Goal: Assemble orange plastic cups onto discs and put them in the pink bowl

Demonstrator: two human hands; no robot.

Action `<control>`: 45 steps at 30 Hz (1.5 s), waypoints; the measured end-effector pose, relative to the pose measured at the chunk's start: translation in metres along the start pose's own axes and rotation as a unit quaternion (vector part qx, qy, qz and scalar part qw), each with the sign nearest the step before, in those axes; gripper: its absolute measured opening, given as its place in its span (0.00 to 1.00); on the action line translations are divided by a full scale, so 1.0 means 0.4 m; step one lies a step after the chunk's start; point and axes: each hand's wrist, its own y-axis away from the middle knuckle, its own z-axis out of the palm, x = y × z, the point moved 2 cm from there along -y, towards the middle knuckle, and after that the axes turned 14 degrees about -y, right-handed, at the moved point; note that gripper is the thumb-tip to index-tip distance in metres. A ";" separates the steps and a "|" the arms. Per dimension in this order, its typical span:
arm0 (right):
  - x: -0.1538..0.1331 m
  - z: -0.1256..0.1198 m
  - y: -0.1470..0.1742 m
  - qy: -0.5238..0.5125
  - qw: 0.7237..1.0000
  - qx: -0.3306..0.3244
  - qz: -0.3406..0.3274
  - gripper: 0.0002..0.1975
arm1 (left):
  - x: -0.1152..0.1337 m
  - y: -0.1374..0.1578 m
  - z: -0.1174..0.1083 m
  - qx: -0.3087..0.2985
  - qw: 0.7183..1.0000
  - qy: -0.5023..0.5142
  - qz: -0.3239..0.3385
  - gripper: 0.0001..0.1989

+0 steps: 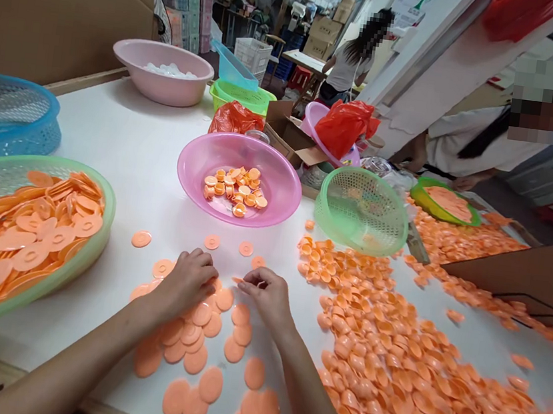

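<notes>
My left hand (190,284) lies over a loose spread of flat orange plastic discs (201,314), its fingers curled down and close together; whatever they grip is hidden beneath them. Just to its right, my right hand (266,294) pinches the edge of one small orange disc (237,280) between thumb and fingers. More discs lie singly and overlapping on the white table around both wrists. Ahead of my hands stands a pink basin (193,187) with several small orange cup-shaped pieces (239,185) in its middle.
A green basket (107,213) full of orange discs stands at left, with a blue basket (41,112) behind it. Orange cup-shaped pieces (381,341) are heaped at right, near a green colander (361,211). A pale pink basin (160,88) stands farther back. A co-worker (466,139) is at right.
</notes>
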 end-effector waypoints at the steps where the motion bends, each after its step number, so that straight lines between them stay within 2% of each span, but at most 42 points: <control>1: 0.000 -0.016 0.007 0.029 0.999 0.020 -0.029 0.06 | 0.001 0.000 0.001 -0.002 1.000 0.015 -0.014 0.04; 3: -0.003 -0.035 0.027 0.117 0.987 0.038 -0.104 0.06 | -0.001 -0.005 -0.003 0.000 0.996 0.069 -0.048 0.05; 5: -0.007 -0.029 0.049 0.184 0.970 0.014 -0.157 0.07 | -0.003 -0.022 -0.013 0.026 0.988 0.129 -0.077 0.05; 7: -0.012 0.000 0.068 0.207 0.963 -0.039 -0.168 0.10 | -0.003 -0.046 -0.023 0.076 0.984 0.141 -0.079 0.05; 10: -0.022 0.051 0.078 0.196 0.966 -0.099 -0.138 0.13 | 0.004 -0.074 -0.020 0.110 0.992 0.053 -0.028 0.09; 12: -0.026 0.060 0.077 0.156 0.978 -0.094 -0.104 0.10 | 0.009 -0.070 -0.010 0.093 0.996 -0.002 0.001 0.11; 14: -0.026 0.039 0.079 0.103 0.989 -0.072 -0.082 0.08 | 0.015 -0.045 -0.003 0.073 0.997 -0.017 0.012 0.11; 16: -0.020 -0.009 0.094 0.090 0.991 -0.033 -0.090 0.08 | 0.024 -0.007 -0.002 0.044 0.999 -0.007 0.011 0.08; 18: -0.006 -0.067 0.123 0.143 0.982 0.010 -0.124 0.08 | 0.039 0.028 -0.003 -0.002 1.000 0.007 0.004 0.06; 21: 0.021 -0.124 0.175 0.237 0.958 0.015 -0.158 0.10 | 0.060 0.051 -0.010 -0.056 0.997 0.034 -0.030 0.04; 23: 0.031 -0.128 0.199 0.243 0.958 0.003 -0.154 0.10 | 0.069 0.043 -0.017 -0.096 0.989 0.086 -0.072 0.03; 25: 0.029 -0.106 0.206 0.218 0.966 -0.005 -0.140 0.10 | 0.071 0.020 -0.021 -0.122 0.973 0.160 -0.112 0.04; 27: 0.018 -0.070 0.197 0.202 0.972 -0.022 -0.118 0.09 | 0.070 -0.010 -0.023 -0.079 0.969 0.198 -0.124 0.05; 30: 0.005 -0.028 0.168 0.193 0.978 -0.041 -0.072 0.07 | 0.064 -0.040 -0.015 0.035 0.990 0.128 -0.050 0.07; 33: 0.010 -0.022 0.146 0.133 0.991 -0.024 -0.007 0.07 | 0.056 -0.030 0.008 0.066 0.996 0.051 0.030 0.10; 35: 0.019 -0.029 0.140 0.095 0.995 -0.013 0.024 0.07 | 0.046 -0.003 0.013 0.083 0.995 0.054 0.025 0.11; 37: 0.022 -0.035 0.139 0.107 0.994 -0.009 0.012 0.08 | 0.039 0.031 0.010 0.089 0.994 0.070 -0.002 0.11; 41: 0.014 -0.035 0.137 0.189 0.981 -0.013 -0.027 0.10 | 0.044 0.090 -0.004 0.042 0.998 0.051 -0.010 0.08; 45: 0.001 -0.038 0.121 0.139 0.990 -0.031 0.007 0.08 | 0.059 0.103 -0.006 0.024 0.999 0.015 -0.035 0.04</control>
